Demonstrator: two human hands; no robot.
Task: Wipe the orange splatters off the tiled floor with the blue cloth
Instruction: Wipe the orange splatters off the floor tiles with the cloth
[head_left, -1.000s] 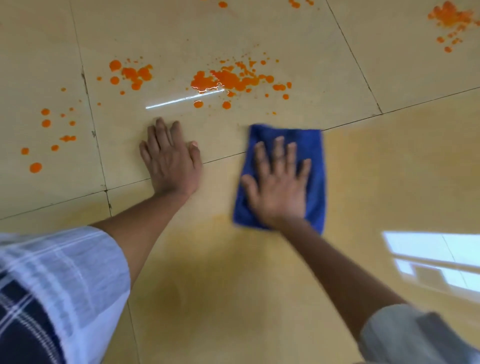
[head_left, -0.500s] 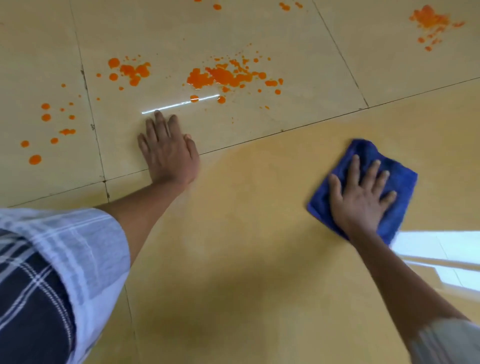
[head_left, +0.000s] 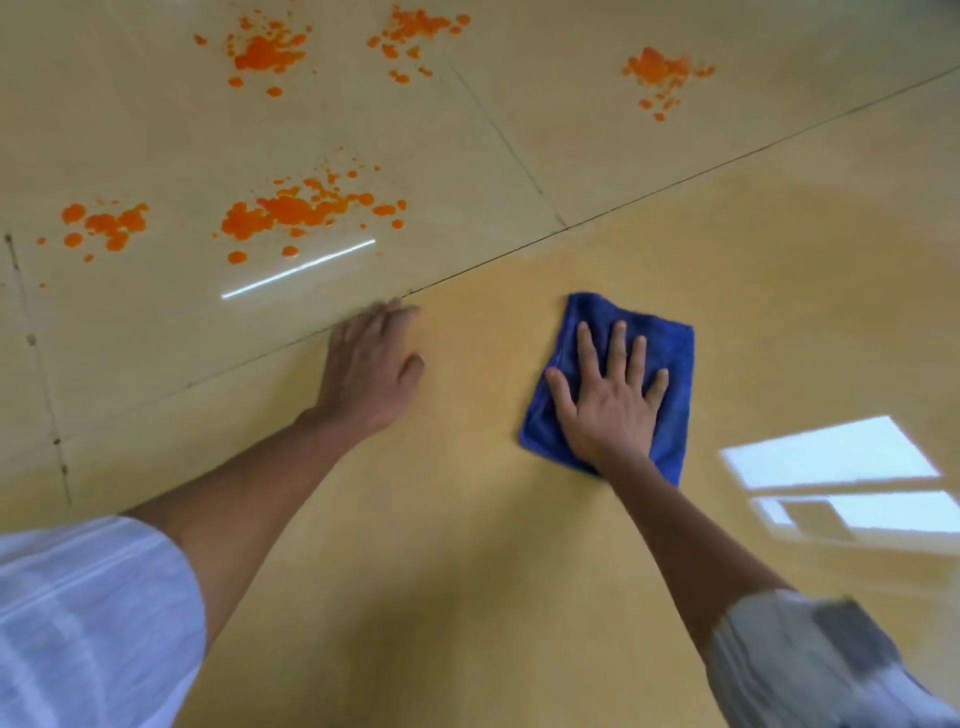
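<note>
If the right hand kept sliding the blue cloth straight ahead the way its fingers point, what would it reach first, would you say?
Bare floor first: the right hand on the blue cloth points up-frame, probably crossing the grout line and then reaching the orange splatter beyond it.

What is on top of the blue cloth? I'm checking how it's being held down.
The right hand lies flat on the blue cloth, fingers spread. The floor under the cloth is covered, so any stain there cannot be seen.
</note>
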